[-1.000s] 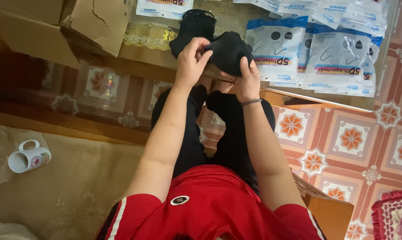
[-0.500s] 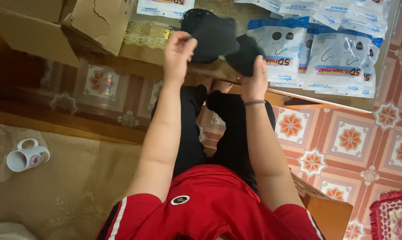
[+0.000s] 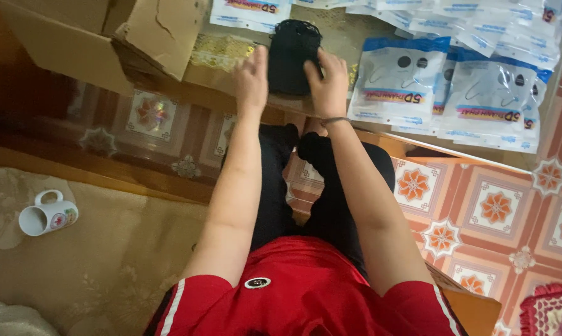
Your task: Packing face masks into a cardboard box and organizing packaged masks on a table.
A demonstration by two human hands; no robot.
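A black stack of masks (image 3: 293,56) sits at twelve o'clock near the table edge (image 3: 231,102), packets (image 3: 473,93) crowding two o'clock; left hand (image 3: 251,78) and right hand (image 3: 328,81) clasp its sides, fingers loosely curled

We saw a matt black cloth bundle (image 3: 291,56); right of it glossy plastic packets (image 3: 487,102), left of it rough brown cardboard box (image 3: 100,37), below it a glazed ceramic mug (image 3: 46,216).
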